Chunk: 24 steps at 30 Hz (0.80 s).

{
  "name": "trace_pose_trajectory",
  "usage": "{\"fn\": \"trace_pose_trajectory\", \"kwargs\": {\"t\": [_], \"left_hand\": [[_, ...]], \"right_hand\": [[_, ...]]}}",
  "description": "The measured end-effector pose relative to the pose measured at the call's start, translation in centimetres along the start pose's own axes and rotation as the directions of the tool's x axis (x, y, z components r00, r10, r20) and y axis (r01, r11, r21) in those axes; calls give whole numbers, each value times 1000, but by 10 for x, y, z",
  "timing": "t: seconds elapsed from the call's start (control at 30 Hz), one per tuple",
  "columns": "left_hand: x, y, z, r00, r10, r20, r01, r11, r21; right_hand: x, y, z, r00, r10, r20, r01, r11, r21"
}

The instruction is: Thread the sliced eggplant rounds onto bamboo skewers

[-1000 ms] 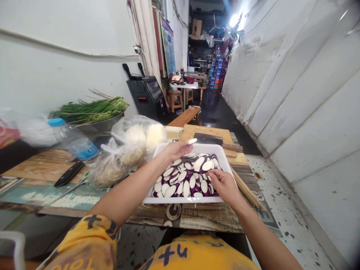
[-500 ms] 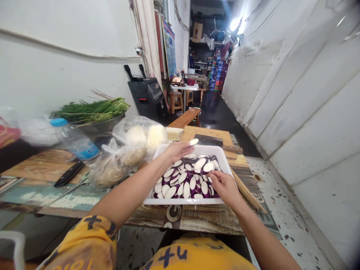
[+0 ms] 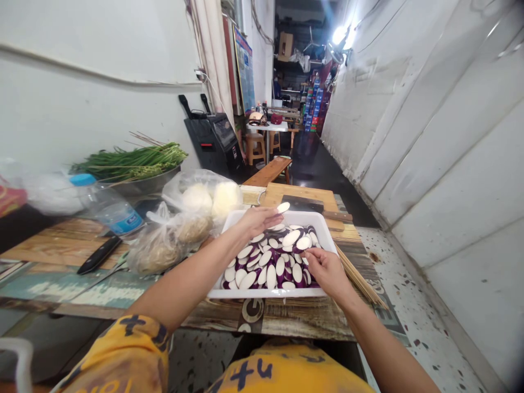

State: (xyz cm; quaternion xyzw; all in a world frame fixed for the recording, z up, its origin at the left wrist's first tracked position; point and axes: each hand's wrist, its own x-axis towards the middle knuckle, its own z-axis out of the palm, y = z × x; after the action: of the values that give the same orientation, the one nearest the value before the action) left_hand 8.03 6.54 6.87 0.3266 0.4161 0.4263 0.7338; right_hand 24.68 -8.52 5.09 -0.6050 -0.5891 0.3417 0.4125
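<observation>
person in a yellow top with dark lettering, both bare hands at a white plastic tray [image 3: 266, 293] on the wood-print desk [image 3: 303, 319]. tray's full of oval eggplant slices [image 3: 271, 275], white faces, purple skin, heaped up, some flat, some on edge. left hand [image 3: 261, 219] is over the tray's far left part, fingers stretched, grasping a single slice [image 3: 283, 207] at the tips, up by the far rim. right hand [image 3: 327, 268] is over the right side, thumb and fingertips pinched together right by the pile; what's between them is too small to tell. bamboo skewers [image 3: 364, 282] in a loose bunch on the desk, just right of the tray. behind the tray, a wooden cutting board [image 3: 286, 191] with a dark-bladed cleaver [image 3: 303, 203] lying on it, handle pointing right. left of the tray: a knotted plastic bag [image 3: 158, 252], contents brownish, and past it another clear bag [image 3: 226, 197] with two pale round lumps. further left, a black-handled knife [image 3: 99, 255], then a blue-capped water bottle [image 3: 117, 213], tilted. metal bowl [image 3: 161, 179] of long green stalks [image 3: 131, 162] sits behind those, near the wall.
</observation>
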Motion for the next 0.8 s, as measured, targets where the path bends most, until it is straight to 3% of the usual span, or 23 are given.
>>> {"fn": "trace_pose_trajectory", "kwargs": {"t": [0.8], "left_hand": [[-16, -4, 12, 999, -13, 29, 13, 1000, 2]], "right_hand": [[2, 12, 2, 997, -55, -45, 54, 998, -17]]}}
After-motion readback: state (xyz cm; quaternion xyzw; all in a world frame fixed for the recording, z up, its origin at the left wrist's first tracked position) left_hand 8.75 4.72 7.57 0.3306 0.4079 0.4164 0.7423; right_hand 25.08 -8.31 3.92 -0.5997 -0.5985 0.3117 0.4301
